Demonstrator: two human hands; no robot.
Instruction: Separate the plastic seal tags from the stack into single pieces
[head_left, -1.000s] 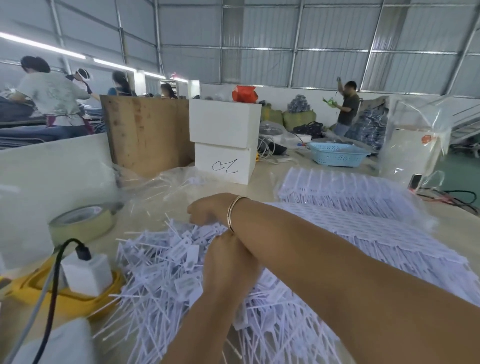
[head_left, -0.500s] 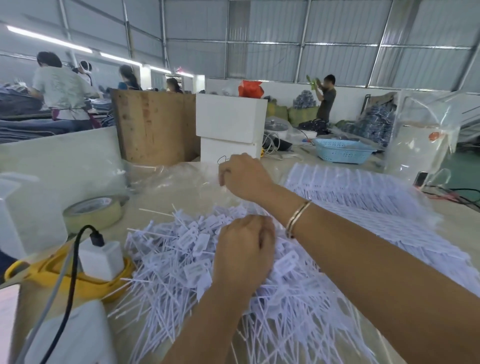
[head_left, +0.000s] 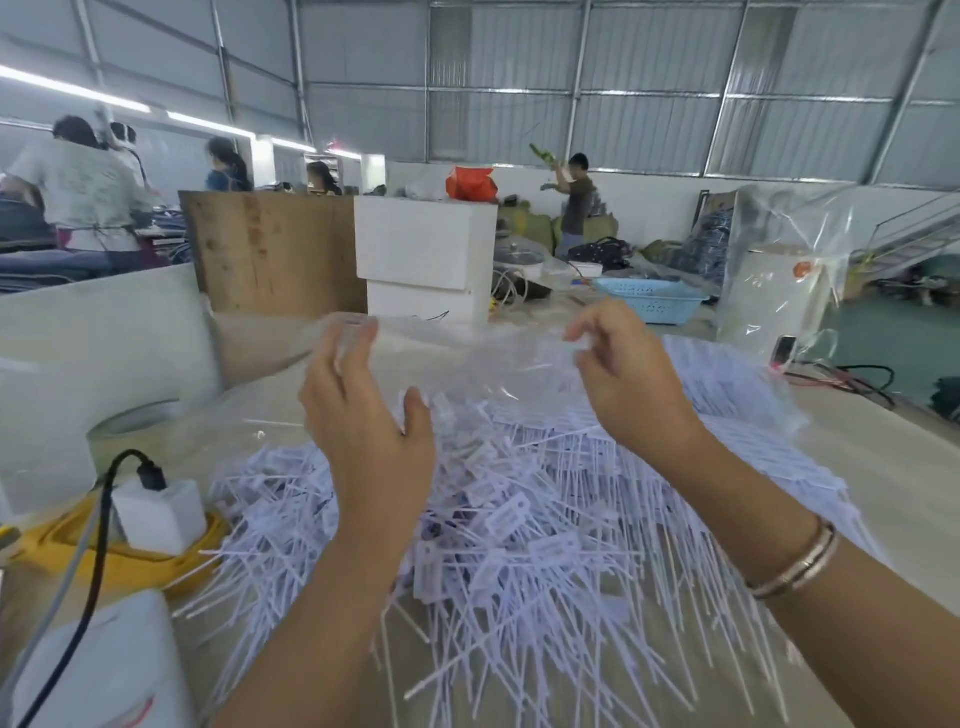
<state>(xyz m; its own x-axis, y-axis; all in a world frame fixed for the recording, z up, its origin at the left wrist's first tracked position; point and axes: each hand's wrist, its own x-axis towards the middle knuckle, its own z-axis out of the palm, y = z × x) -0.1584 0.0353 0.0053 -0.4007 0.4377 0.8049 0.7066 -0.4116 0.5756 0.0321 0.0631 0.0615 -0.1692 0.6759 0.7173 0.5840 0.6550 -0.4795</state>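
Observation:
A big loose pile of white plastic seal tags covers the table in front of me. Flat sheets of joined tags lie stacked behind it on the right, partly under plastic. A clear plastic bag is lifted above the far side of the pile. My right hand, bracelet on the wrist, pinches the bag's edge with curled fingers. My left hand is raised with straight fingers and the thumb apart, its fingertips at the bag's left edge. Neither hand holds a tag.
At the left sit a yellow power strip with a white charger and black cable, and a tape roll. Two white boxes, a wooden board, a blue basket and a bagged white appliance stand behind. People work further back.
Both hands have left the pile, uncrossed and risen. The right hand has swung to the right and now lifts the clear bag; the left hand has opened.

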